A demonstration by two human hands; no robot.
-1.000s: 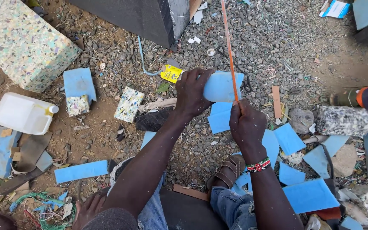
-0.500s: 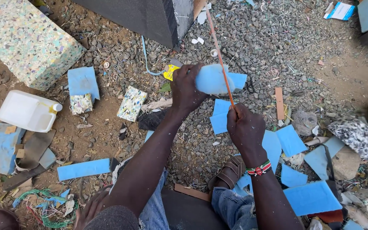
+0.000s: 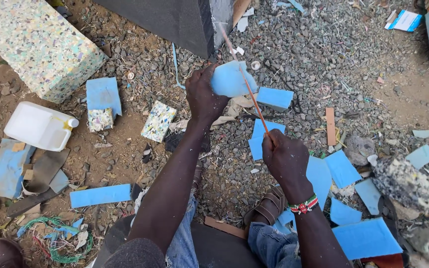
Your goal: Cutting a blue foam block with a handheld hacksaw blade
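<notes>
Closest in, the right hand (image 3: 286,159) with the beaded wristband (image 3: 303,204) is fisted tight around the near end of a long thin orange blade (image 3: 247,82), so that grip is pressed together on the blade. Over the last second the blade has swung: it was pointing nearly straight away from the person, and now it leans off to the left, crossing the blue foam piece (image 3: 230,78) at a slant. A little farther out, the left hand (image 3: 202,97) is clamped on the left side of that foam piece, fingers wrapped round it, and it has lifted the foam up and away, toward the corner of the dark block (image 3: 175,22). The big change: a squared blue foam offcut (image 3: 275,97) now lies on the gravel just right of the held piece, apart from it, where a second ago the foam in hand looked like one wider slab. So I'd say a cut has just gone through and the held piece is smaller and rounder at the edge. The yellow tag that showed by the left hand is hidden now. Farther left of the foam piece sit the white jerrycan (image 3: 38,126) and, beyond it, the speckled foam block (image 3: 38,47), both where they were.
</notes>
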